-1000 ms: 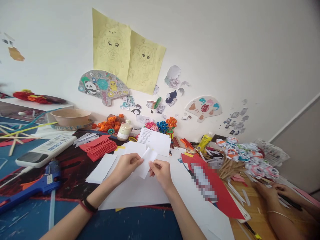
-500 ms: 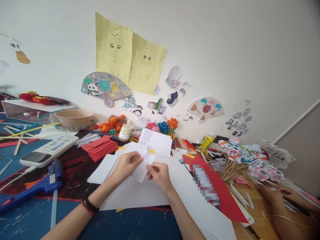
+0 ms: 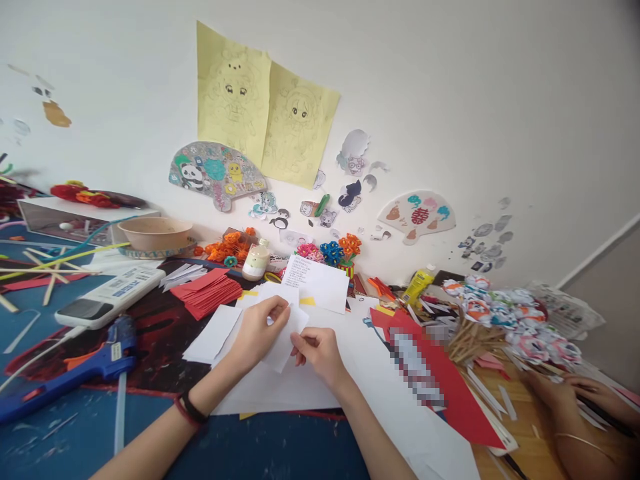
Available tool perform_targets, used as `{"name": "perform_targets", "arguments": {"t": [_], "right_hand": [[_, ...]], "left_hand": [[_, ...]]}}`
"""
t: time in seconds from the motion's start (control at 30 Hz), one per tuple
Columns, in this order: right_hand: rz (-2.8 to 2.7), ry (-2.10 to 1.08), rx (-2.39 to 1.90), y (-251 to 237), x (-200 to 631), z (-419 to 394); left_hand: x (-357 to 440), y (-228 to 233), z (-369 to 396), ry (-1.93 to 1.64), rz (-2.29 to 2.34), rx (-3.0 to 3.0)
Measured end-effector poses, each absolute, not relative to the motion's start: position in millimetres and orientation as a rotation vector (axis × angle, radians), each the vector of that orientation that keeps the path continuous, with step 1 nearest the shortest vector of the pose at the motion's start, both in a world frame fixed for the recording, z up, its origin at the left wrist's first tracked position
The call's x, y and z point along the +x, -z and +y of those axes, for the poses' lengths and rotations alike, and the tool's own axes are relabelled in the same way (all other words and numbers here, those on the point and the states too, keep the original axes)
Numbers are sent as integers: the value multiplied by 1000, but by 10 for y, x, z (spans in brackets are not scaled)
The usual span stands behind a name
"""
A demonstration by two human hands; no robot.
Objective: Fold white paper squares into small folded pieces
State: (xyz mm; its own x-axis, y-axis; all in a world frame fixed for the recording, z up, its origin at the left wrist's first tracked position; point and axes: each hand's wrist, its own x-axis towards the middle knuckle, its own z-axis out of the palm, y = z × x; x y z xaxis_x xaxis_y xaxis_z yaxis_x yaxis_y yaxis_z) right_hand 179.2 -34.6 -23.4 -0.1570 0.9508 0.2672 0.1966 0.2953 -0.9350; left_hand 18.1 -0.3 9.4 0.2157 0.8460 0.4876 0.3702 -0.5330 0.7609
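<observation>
"the left hand [image 3: 260,328], first: condition?"

"thumb and fingertips are pressed together, pinched on the upper part of a small white slip [image 3: 299,321]."

"and the right hand [image 3: 321,357]?"

"thumb and fingers drawn in close to one another, at the slip's right edge. whether they grip it or merely touch it, i cannot tell from where i stand."

"location of the slip?"

"between the two hands, tilted, over the large white sheets [image 3: 275,395] on the blue table [image 3: 280,443]. beyond it is a white card [image 3: 326,283] bearing lines of handwriting, too small to read."

"items on the left side?"

"a stack of white paper [image 3: 207,337] just beside the left hand, and a fanned pile of red paper [image 3: 207,293] beyond that. farther out, a blue glue gun [image 3: 100,373] lies on its side, with a white power strip [image 3: 113,297] behind it. a cream bottle [image 3: 255,261] stands upright near the red pile."

"right side?"

"a red sheet [image 3: 465,403] overlaps the white paper. behind it, a yellow bottle [image 3: 417,287] leans, and a bundle of paper flowers [image 3: 477,310] on sticks lies near. at the far right, a co-worker's hand [image 3: 555,395]; what it holds is unclear."
</observation>
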Motion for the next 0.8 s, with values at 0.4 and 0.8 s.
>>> {"name": "perform_targets", "arguments": {"t": [0.4, 0.8], "right_hand": [[-1590, -1076, -1088, 183, 1749, -428], [-1395, -1172, -1060, 133, 1786, -372]], "left_hand": [[149, -17, 78, -1243, 1240, 2001], [147, -71, 56, -1161, 967, 1917]]}}
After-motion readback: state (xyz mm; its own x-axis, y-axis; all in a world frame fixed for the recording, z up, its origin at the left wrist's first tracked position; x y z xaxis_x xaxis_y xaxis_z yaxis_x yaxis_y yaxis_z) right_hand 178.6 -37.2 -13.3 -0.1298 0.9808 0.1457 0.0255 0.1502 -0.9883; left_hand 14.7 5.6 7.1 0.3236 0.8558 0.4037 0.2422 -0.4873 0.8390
